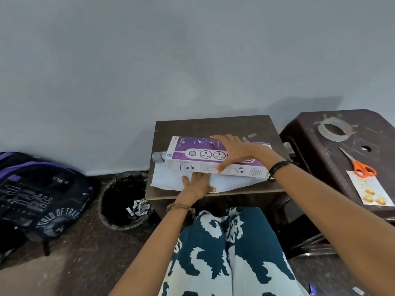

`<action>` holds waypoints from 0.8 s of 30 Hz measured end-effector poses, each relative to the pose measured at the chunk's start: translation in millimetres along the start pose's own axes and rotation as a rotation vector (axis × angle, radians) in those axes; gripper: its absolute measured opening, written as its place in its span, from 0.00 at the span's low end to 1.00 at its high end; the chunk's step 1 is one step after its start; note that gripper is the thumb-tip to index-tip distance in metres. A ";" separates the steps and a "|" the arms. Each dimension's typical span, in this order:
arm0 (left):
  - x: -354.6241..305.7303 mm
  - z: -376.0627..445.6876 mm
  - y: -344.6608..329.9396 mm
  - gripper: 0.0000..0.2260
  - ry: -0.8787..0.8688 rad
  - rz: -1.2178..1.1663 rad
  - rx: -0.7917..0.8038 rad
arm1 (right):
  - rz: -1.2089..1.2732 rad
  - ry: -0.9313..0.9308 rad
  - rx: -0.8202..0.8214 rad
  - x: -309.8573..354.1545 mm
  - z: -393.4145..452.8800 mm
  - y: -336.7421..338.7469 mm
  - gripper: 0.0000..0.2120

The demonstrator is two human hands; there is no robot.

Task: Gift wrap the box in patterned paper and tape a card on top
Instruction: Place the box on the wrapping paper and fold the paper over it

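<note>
A long purple and white box [192, 154] lies across a small dark table [213, 124]. Under it is a sheet of wrapping paper [166, 180], white side up, with its rolled patterned end [157, 157] showing at the box's left end. My right hand [237, 151] lies over the top of the box, thumb down on its near side. My left hand [197, 182] presses flat on the paper just in front of the box. On the stool [310, 133] to the right lie a card [369, 190], orange scissors [361, 166] and a roll of clear tape [334, 129].
A black bin [121, 201] with crumpled paper scraps stands at the table's left front corner. A dark backpack [40, 195] sits on the floor at the far left. A grey wall runs behind the table. My patterned lap [226, 253] is below.
</note>
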State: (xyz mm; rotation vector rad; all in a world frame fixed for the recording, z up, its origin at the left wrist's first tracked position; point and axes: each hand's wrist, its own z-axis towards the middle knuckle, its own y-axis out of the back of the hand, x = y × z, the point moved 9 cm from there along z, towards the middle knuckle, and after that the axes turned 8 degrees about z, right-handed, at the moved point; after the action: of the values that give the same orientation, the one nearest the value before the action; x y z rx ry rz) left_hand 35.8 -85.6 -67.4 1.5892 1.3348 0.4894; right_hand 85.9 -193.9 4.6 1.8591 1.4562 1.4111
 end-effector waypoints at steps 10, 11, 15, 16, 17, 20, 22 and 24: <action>0.8 0.3 15.6 0.49 0.110 -0.108 -0.043 | 0.482 0.023 0.203 16.1 -2.2 -11.9 0.30; 1.6 0.6 16.9 0.52 0.122 -0.127 -0.053 | 0.515 0.025 0.216 16.9 -4.1 -11.4 0.25; 3.0 2.4 18.8 0.49 0.130 -0.130 -0.051 | 0.735 -0.022 0.239 9.5 -3.0 -12.4 0.35; 2.6 2.2 18.7 0.43 0.120 -0.097 -0.036 | 0.801 -0.048 0.250 6.8 -1.4 -15.5 0.38; 1.9 2.1 18.1 0.37 0.110 -0.062 -0.019 | 0.842 -0.064 0.254 4.1 1.1 -18.0 0.37; 0.9 3.3 17.0 0.30 0.112 -0.058 0.013 | 0.810 -0.095 0.200 -2.4 6.6 -20.7 0.31; 0.9 4.8 16.9 0.30 0.123 -0.078 0.021 | 0.824 -0.155 0.171 -10.7 10.0 -22.6 0.30; 0.8 7.0 16.5 0.28 0.125 -0.089 0.024 | 0.857 -0.187 0.221 -15.7 8.8 -27.2 0.28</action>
State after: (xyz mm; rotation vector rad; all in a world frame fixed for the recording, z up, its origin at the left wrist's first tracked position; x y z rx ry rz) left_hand 50.1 -86.7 -56.8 1.5319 1.5042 0.5268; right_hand 80.8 -194.9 -27.6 2.8621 0.7461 1.3622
